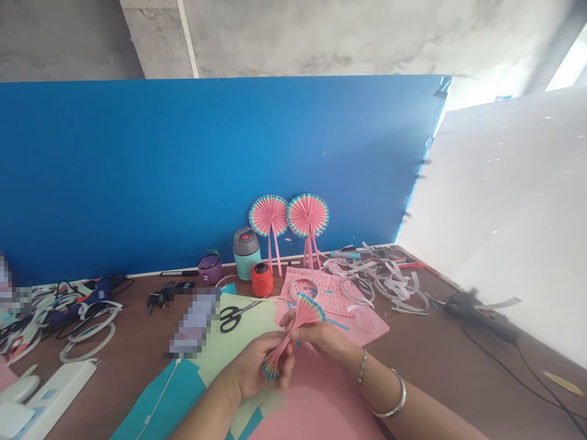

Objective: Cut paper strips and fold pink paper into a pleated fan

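Between my two hands is a pleated paper fan (pixel 308 311), pink with blue, green and yellow bands along its edges, pinched narrow at the middle and flared at both ends. My left hand (pixel 257 360) wraps its lower half, with the flared end showing below the fingers. My right hand (pixel 321 336) pinches it near the middle, just under the upper flare. Beneath both hands lie pink paper (pixel 316 397) and pale green paper (pixel 215 351). Black-handled scissors (pixel 230 318) rest on the green sheet, left of my hands.
Two finished round paper fans (pixel 308 215) lean on the blue partition (pixel 183 165). Before them stand a teal flask (pixel 246 256), a red thread spool (pixel 262 281) and a purple cup (pixel 210 269). White paper strips (pixel 389 284) pile right; a power strip (pixel 68 391) lies left.
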Tool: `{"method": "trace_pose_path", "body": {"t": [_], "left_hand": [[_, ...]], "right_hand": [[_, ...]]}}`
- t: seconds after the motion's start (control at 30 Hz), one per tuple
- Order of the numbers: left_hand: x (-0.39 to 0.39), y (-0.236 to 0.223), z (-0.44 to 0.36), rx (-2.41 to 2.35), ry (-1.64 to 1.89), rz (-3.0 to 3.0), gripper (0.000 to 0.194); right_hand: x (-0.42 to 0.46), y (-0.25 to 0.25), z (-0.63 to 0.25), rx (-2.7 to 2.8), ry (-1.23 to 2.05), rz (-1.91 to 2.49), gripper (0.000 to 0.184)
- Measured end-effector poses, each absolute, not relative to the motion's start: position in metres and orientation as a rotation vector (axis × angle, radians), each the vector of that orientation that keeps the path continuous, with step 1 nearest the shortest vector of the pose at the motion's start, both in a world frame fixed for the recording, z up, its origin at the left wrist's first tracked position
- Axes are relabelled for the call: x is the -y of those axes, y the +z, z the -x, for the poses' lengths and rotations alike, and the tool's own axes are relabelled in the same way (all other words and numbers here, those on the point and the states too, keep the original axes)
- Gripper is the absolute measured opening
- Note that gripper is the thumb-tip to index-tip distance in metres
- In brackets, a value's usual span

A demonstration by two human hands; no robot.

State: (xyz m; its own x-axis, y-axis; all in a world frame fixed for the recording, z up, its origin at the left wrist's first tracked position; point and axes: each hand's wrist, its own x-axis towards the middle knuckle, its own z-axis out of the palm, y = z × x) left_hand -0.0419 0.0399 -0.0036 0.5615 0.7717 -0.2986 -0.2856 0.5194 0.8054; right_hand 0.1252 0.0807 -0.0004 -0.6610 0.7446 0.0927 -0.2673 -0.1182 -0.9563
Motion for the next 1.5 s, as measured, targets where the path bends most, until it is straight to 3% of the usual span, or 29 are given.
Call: {"method": "trace_pose_path", "body": {"t": [0.2,0.33,0.47,0.7,0.93,1.3,1.5], "left_hand": [[-0.036,0.01,0.036,-0.923,1.017,-1.004,0.026],[-0.036,0.011,0.035,-0.963,0.989,-1.294,0.027],[-0.039,0.003,0.034,-1.108,1.067,-1.471,0.035],[-0.05,-0.003,0.048,-1.309,1.501,-1.064,0.037],[-0.054,-0.009,0.053,-1.177,1.759,-0.924,0.024],[-0.052,-0.005,0.044,-1.175,1.574,-0.999,0.04],[-0.052,-0.007,0.044,-1.181,1.565,-1.028,0.04]], "right_hand": [[-0.08,-0.001,-0.123,1.402,1.79,0.594,0.029],[-0.078,0.002,-0.123,1.373,1.718,0.768,0.031],[-0.081,0.003,-0.124,1.406,1.716,0.753,0.018],[-0.098,-0.006,-0.133,1.198,1.127,0.943,0.021],[-0.097,-0.005,-0.132,1.421,0.946,1.109,0.014],[-0.083,-0.013,-0.125,2.146,0.74,1.119,0.032],[-0.084,-0.011,-0.126,2.269,0.534,1.124,0.031]]}}
